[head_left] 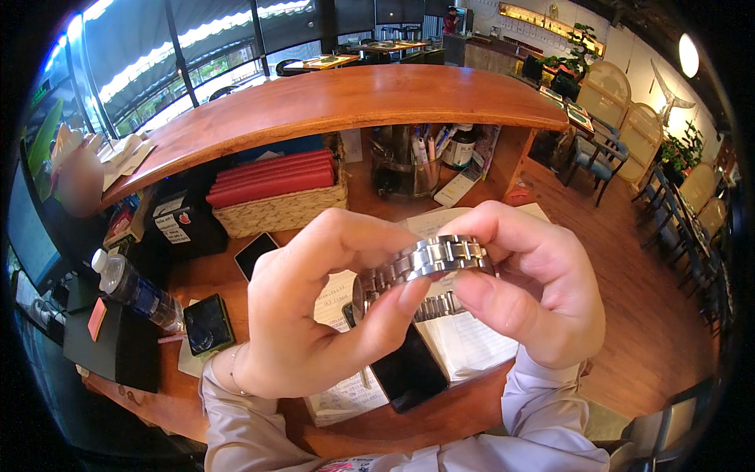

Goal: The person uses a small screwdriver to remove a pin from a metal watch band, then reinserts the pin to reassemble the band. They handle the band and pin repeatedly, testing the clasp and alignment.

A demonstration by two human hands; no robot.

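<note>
A wristwatch with a silver metal link band [440, 254] is held up between both hands, above the desk. My left hand [314, 307] is closed on its left part, thumb and fingers pinching the links; the watch case is mostly hidden behind these fingers. At the band's right end, my right hand [535, 283] pinches the links between thumb and bent forefinger. Below the watch lies an open notebook [480, 342] with handwriting, and a black smartphone [409, 374] rests across its pages.
Left on the desk are a green-edged phone [209, 324], a plastic water bottle [141, 291] and a black box-shaped device [110, 346]. Behind stand a woven basket [283, 206] of red folders and a pen holder [401, 169], under a raised wooden counter [354, 94].
</note>
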